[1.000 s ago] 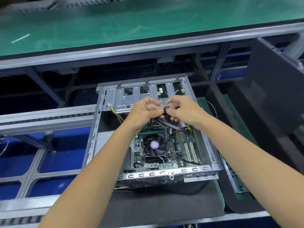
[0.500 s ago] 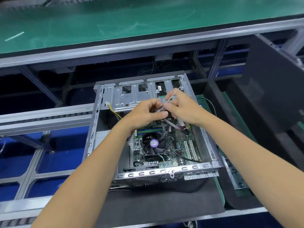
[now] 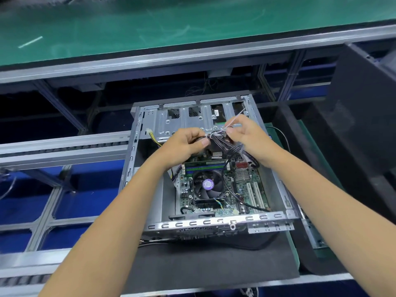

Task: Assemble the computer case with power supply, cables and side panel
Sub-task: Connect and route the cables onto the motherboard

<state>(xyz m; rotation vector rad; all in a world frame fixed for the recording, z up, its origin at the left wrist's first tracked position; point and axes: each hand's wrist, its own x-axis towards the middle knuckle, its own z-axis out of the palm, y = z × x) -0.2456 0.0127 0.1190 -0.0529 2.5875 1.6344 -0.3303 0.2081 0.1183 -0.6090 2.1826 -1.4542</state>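
Two hands meet over the open computer case, which lies on its side on a dark mat on the worktop, its inside facing up. Between the hands is a cable bundle of thin dark wires, gathered above the motherboard near the drive bay wall. A pale cable tie is looped around the bundle, and its free tail sticks up and away toward the far right corner of the case. The wires look soft and light, likely to spring apart if let go, so they are best held close to the loop; the tie looks thin, slick and springy, and would be easiest to pull by its tail near the head. The left hand is curled around the bundle just beside the loop, thumb laid across the front. The right hand is nearly closed, fingertips pinching the tie's tail where it leaves the loop. The boards and the fan beneath look fragile, so any pull should probably go upward, not down. A dark side panel stands off to the right, not yet fitted.
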